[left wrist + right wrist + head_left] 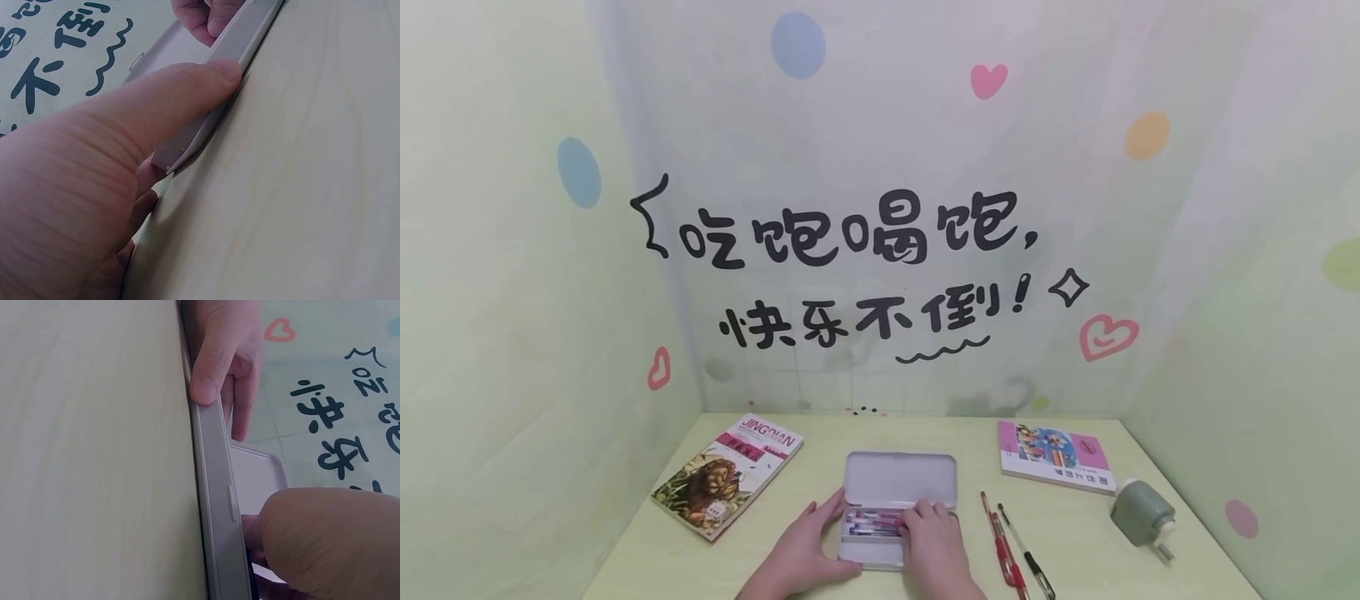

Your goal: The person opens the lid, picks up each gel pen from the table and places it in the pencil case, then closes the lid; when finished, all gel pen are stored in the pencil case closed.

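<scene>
Table [655,567] beneath, left hand [805,546] grips pencil case [901,479]; whether right hand [936,542] grasps is hidden.

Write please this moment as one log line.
left hand: holds pencil case | right hand: at pens inside | lid: open | loose pens: on table, at right

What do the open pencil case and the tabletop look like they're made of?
The pencil case looks like thin painted metal, pale with a smooth, satin finish, judging by its thin walls and narrow raised rim, though hard plastic is possible. The tabletop seems to be pale wood or wood-look laminate, fairly matte, since faint grain-like streaks run across it.
</scene>
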Demonstrator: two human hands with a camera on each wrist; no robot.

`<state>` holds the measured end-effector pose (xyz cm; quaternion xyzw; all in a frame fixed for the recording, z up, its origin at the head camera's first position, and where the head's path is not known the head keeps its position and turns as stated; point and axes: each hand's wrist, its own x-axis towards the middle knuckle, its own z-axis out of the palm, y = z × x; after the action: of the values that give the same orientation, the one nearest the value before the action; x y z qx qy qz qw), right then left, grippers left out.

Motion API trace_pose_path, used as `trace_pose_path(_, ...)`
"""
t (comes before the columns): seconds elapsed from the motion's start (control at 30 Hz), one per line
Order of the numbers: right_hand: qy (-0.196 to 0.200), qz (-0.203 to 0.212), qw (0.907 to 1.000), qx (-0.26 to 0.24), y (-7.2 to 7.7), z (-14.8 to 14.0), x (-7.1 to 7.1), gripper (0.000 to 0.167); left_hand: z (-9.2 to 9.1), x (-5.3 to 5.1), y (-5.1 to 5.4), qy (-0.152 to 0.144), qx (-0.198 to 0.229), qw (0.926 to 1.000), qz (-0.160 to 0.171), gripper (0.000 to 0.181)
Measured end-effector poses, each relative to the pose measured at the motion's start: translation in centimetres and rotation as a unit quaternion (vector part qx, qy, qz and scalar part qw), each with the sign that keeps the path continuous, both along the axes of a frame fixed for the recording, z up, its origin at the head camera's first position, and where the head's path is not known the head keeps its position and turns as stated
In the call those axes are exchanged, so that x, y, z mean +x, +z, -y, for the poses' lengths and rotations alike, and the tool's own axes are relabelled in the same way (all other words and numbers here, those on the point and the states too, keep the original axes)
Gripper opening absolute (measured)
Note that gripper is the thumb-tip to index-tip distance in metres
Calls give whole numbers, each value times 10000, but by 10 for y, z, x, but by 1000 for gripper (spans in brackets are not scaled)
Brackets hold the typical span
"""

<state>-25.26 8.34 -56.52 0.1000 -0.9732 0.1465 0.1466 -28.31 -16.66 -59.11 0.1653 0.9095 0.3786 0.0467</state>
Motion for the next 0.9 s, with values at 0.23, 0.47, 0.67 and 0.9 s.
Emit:
trace_pose_path(0.23, 156, 8, 9994, -306, 0, -7, 2, 4, 0, 0, 0, 4, 8, 10000, 0, 132)
trace_pose_path(0.47, 4, -359, 9966, -738, -1, -25, 3, 4, 0, 1, 2, 38, -23, 10000, -7, 131)
trace_pose_path(0.67, -443, -502, 9933, -945, -4, -49, 1, 6, 0, 1, 2, 76, -44, 9999, 70, 132)
trace_pose_path(0.9, -951, -260, 9875, -1232, 2, -88, 5, 7, 0, 1, 1, 72, -54, 10000, 7, 132)
